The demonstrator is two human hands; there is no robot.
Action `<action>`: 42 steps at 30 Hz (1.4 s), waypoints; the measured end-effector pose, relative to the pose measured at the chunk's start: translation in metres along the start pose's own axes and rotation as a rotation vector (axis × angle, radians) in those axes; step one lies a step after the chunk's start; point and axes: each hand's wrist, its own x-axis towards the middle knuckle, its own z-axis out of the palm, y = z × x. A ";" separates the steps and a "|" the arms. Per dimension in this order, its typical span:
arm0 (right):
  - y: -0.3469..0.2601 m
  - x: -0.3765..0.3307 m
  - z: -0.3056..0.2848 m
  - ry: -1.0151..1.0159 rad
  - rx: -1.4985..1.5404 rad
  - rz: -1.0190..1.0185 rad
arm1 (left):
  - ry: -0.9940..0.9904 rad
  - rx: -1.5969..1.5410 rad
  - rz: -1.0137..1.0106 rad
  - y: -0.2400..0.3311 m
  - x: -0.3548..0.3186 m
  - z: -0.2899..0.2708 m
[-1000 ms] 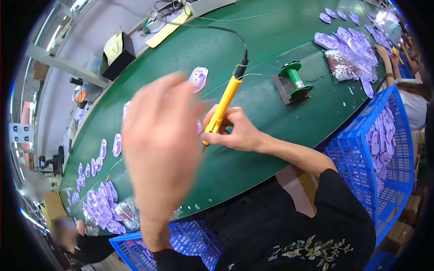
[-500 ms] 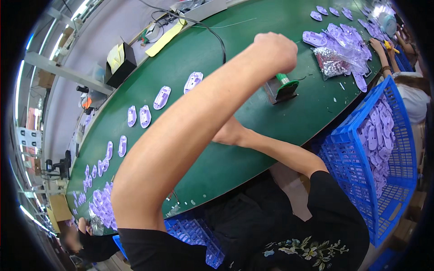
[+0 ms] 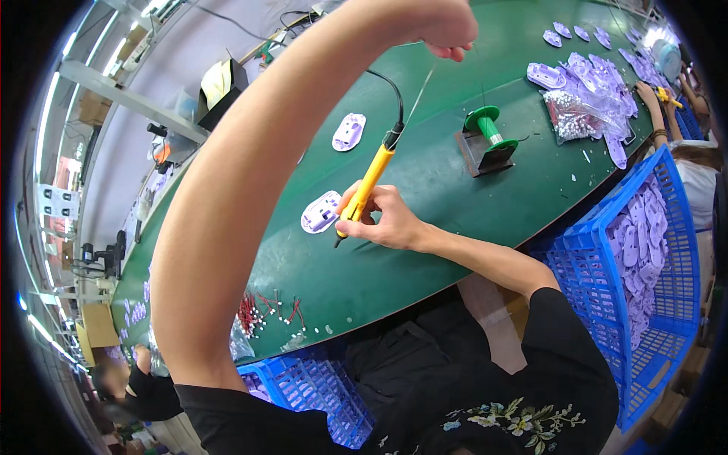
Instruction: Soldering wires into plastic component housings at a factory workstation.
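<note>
My right hand [image 3: 394,221] grips a yellow soldering iron [image 3: 373,176], its tip pointing down and its black cord leading up and away. Just left of the tip, a light purple plastic shell [image 3: 320,211] lies on the green table. High up, my left hand [image 3: 449,32] is closed, its arm stretched across the view; a thin silvery wire [image 3: 422,91] hangs below it toward the iron's cord end. A green spool [image 3: 491,129] on a dark metal stand sits to the right of the iron. Another purple shell [image 3: 349,133] lies farther back.
Purple shells [image 3: 588,72] are heaped at the far right beside a bag of small parts [image 3: 569,114]. Red-wired pieces [image 3: 262,309] lie near the front edge. Blue crates [image 3: 599,303] with purple parts stand at the right and below the table. Other people work at both ends.
My left hand has risen away from the spool toward the top of the view, and a wire strand now shows. My right hand, earlier partly hidden, now shows with the soldering iron.
</note>
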 end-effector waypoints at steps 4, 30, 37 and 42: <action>-0.003 -0.004 -0.012 -0.053 -0.049 0.025 | 0.256 0.354 -0.269 0.093 -0.090 0.000; -0.006 -0.002 0.013 -0.196 -0.046 0.056 | 0.269 0.482 -0.231 0.025 -0.150 0.024; 0.000 -0.007 0.023 -0.269 0.039 0.099 | 0.273 0.014 -0.144 0.018 -0.090 0.014; 0.006 -0.017 0.014 -0.161 0.177 0.118 | 0.210 -0.280 -0.007 0.043 -0.065 0.041</action>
